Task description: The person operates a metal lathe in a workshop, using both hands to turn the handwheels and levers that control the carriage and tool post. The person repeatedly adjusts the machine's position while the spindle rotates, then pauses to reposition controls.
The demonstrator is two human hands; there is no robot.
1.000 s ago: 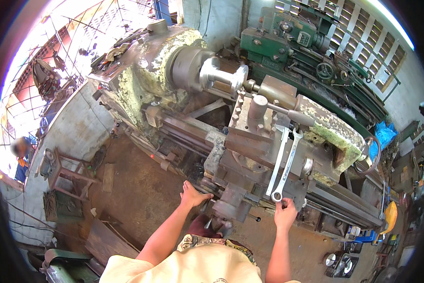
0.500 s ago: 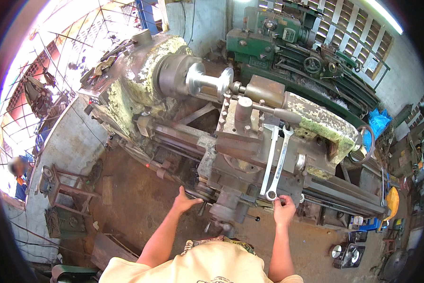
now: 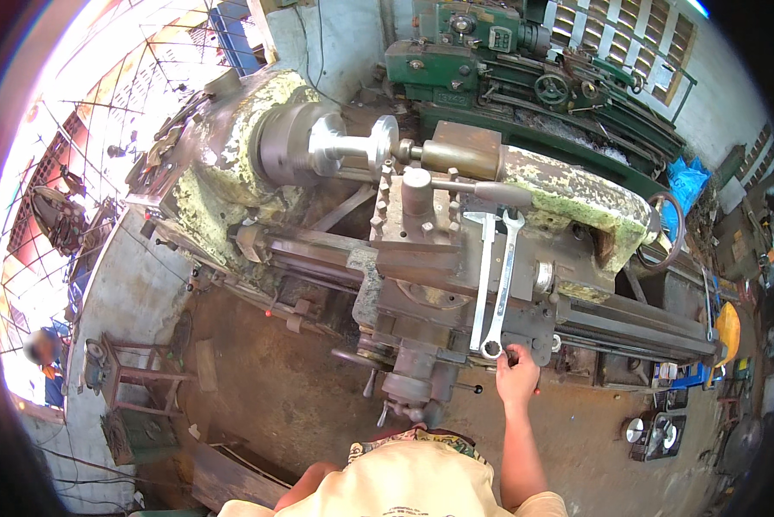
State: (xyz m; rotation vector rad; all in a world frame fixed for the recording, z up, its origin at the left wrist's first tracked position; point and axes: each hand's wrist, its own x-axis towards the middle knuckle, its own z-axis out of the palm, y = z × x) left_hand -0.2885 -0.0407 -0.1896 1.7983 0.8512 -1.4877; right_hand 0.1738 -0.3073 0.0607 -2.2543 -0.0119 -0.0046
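Observation:
My right hand (image 3: 518, 377) is at the front of the worn lathe's carriage, fingers closed around a small dark part I cannot make out. Just beside its fingertips is the ring end of a combination wrench (image 3: 503, 284). A caliper (image 3: 483, 284) lies alongside the wrench on the carriage. My left hand is out of sight; only a bit of that arm (image 3: 308, 484) shows beside my shirt. A shiny spool-shaped metal workpiece (image 3: 351, 148) sits between the chuck (image 3: 288, 145) and the tailstock (image 3: 465, 151). The tool post (image 3: 417, 198) stands in front of it.
A green lathe (image 3: 465, 82) stands behind along the wall. Crank handles (image 3: 370, 383) stick out toward me from the carriage. On the floor, a metal-framed stand (image 3: 150, 379) is at left and a dark tray (image 3: 658, 435) at right. A person (image 3: 49, 362) is beyond the grille.
My left hand has left the carriage handwheel and dropped out of view. My right hand stays at the carriage front near the wrench. The whole view has shifted slightly.

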